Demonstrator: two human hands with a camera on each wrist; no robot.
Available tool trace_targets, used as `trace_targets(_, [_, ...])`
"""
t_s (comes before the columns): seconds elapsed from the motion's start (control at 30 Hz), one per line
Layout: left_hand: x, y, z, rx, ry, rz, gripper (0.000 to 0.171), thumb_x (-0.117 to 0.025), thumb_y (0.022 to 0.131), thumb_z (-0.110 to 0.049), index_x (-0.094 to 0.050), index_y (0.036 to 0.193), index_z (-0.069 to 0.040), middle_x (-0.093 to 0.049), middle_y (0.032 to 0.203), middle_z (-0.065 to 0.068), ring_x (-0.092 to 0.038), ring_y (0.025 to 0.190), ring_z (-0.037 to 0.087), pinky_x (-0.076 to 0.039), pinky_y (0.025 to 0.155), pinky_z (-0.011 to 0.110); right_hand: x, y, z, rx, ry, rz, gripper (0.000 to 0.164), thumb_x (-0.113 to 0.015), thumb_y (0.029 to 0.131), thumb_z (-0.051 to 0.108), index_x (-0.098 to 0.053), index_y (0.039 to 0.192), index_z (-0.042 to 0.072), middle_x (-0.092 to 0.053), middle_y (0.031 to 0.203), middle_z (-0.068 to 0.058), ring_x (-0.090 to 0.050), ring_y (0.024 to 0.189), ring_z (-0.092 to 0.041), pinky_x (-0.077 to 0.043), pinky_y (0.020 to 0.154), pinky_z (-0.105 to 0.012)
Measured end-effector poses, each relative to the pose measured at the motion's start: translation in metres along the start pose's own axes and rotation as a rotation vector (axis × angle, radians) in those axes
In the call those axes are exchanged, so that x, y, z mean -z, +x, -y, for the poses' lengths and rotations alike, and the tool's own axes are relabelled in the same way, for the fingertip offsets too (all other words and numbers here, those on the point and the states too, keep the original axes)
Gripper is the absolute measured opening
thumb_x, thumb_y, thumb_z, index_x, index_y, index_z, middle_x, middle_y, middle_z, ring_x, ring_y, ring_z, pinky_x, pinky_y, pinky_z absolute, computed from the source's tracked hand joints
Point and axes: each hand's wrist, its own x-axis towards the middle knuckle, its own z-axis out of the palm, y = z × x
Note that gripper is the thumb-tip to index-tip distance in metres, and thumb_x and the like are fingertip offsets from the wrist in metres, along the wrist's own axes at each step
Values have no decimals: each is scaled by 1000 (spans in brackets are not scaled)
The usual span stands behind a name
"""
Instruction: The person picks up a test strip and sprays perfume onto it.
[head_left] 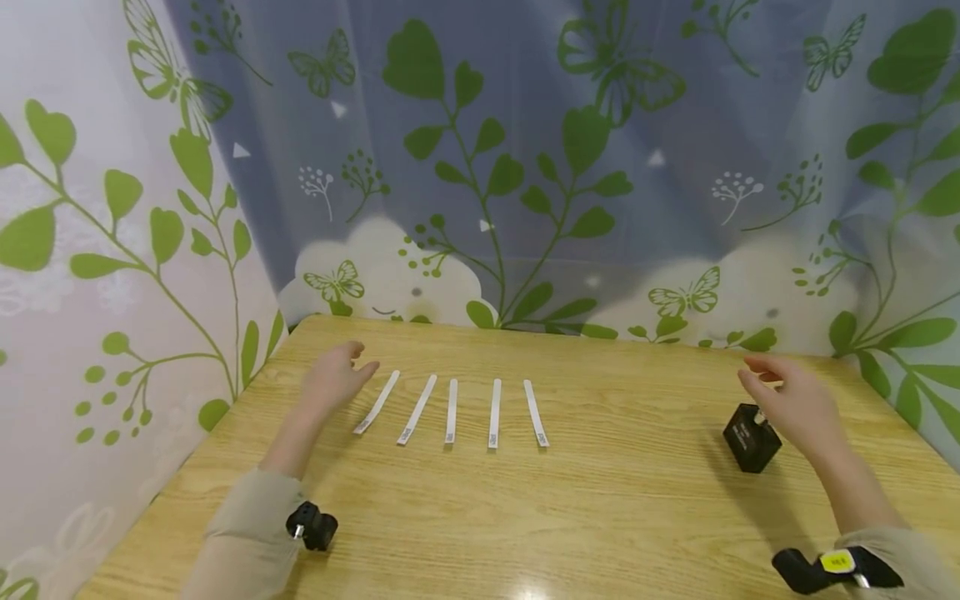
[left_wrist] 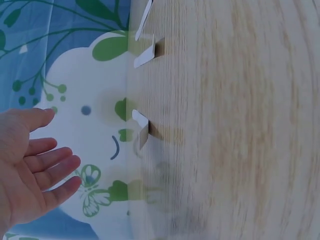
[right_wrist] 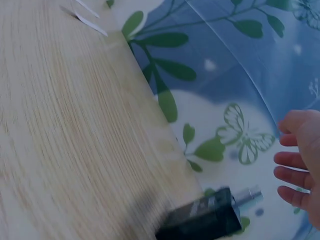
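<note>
Several white paper strips (head_left: pixel 452 412) with printed near ends lie side by side on the wooden table. The left wrist view shows some strips (left_wrist: pixel 143 129) bent, part of them rising off the surface. Near the leftmost strip, my left hand (head_left: pixel 333 382) hovers palm inward, fingers extended and holding nothing. On the right is a black square bottle (head_left: pixel 752 439) with a silver neck and small pale lettering. My right hand (head_left: pixel 801 408) is above and beside it, fingers relaxed. In the right wrist view, a gap shows between those fingers and the bottle's silver nozzle (right_wrist: pixel 248 197).
The wooden table (head_left: pixel 600 500) reaches back to a blue curtain (head_left: pixel 525 167) printed with green leaves and butterflies. A pale printed curtain (head_left: pixel 112 317) borders the left side. Both wrists carry black camera mounts (head_left: pixel 312 527).
</note>
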Motion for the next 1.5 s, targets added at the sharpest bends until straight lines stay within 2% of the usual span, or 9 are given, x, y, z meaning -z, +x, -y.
trace_targets(0.07, [0,-1,3,1,-27,3,49,-54,93,-23,-45,127,12,-52,122,29,-53,107,42,-45,86,51,3,-3,-9,11,22,9,43,-48,97,25,-51,122,-10,-54,111,-32,-55,92,-39,-46,71,-49])
trace_targets(0.17, [-2,-1,8,7,-76,-4,47,-55,92,-20,-47,125,12,-55,117,29,-56,103,40,-46,85,50,6,-9,-22,22,61,12,40,-51,96,22,-52,121,-9,-57,107,-28,-56,88,-7,-48,70,-28])
trace_targets(0.23, [-4,-2,9,21,-121,-9,46,-57,91,-18,-48,125,12,-57,115,29,-56,102,40,-46,86,48,5,-13,-30,21,102,4,39,-53,95,21,-53,121,-8,-62,104,-11,-46,85,12,-43,66,-14])
trace_targets(0.3, [-7,-2,11,31,-163,-15,45,-58,91,-17,-49,124,12,-58,113,28,-57,102,39,-47,85,47,3,-17,-38,30,156,-5,38,-56,93,18,-53,120,-9,-60,101,11,-38,83,22,-38,65,-6])
trace_targets(0.43, [-11,-6,14,68,-233,-2,46,-58,91,-18,-49,124,13,-58,112,28,-56,102,38,-48,83,45,-3,-25,-51,13,261,27,40,-58,93,17,-50,123,-8,-46,97,37,-42,88,21,-37,68,-3])
trace_targets(0.67, [-16,-10,19,181,-307,32,51,-57,92,-24,-46,127,12,-56,114,30,-56,101,39,-50,79,43,-12,-34,-61,-65,396,133,43,-54,95,21,-45,134,6,-50,105,33,-43,94,20,-38,70,-6])
trace_targets(0.87, [-24,-10,23,238,-345,18,51,-59,91,-25,-49,125,12,-54,116,30,-53,105,40,-47,84,44,-20,-35,-66,-42,545,167,42,-53,95,10,-47,134,22,-49,112,32,-46,99,17,-39,74,-6])
trace_targets(1.17, [-29,-9,27,284,-356,67,51,-60,91,-26,-49,126,9,-52,122,29,-48,112,41,-42,92,48,-30,-34,-64,-37,534,234,54,-54,94,11,-34,143,19,-37,121,29,-36,103,19,-35,73,-6])
trace_targets(1.5, [-33,0,16,288,-399,147,53,-60,91,-26,-47,129,8,-49,128,27,-45,117,40,-40,94,47,-25,-38,-72,-99,528,283,58,-51,96,16,-25,146,30,-29,125,31,-28,110,15,-32,75,-5])
